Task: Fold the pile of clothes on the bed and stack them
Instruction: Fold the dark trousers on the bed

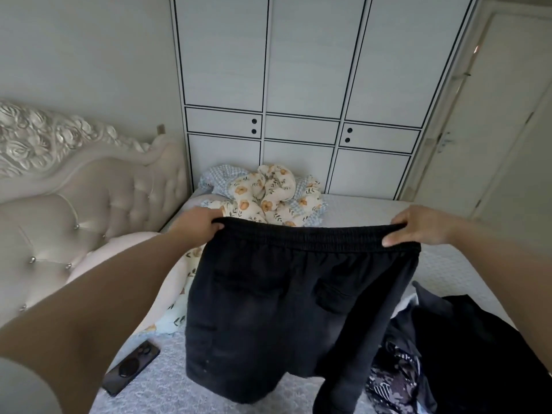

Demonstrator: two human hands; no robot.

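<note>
A pair of black shorts (283, 303) hangs in the air over the bed, held up by its elastic waistband, with the legs dangling and a back pocket facing me. My left hand (200, 222) grips the waistband's left end. My right hand (418, 225) grips its right end, thumb in front of the band. A pile of dark clothes (466, 348) lies on the bed at the lower right, with a black-and-white patterned piece (394, 375) showing at its near edge.
A dark phone (131, 370) lies on the grey bedspread (161, 392) at the lower left. A crumpled floral and checked quilt (265, 192) sits at the bed's far side. A tufted headboard (89, 204) is on the left, a white wardrobe (298, 85) behind.
</note>
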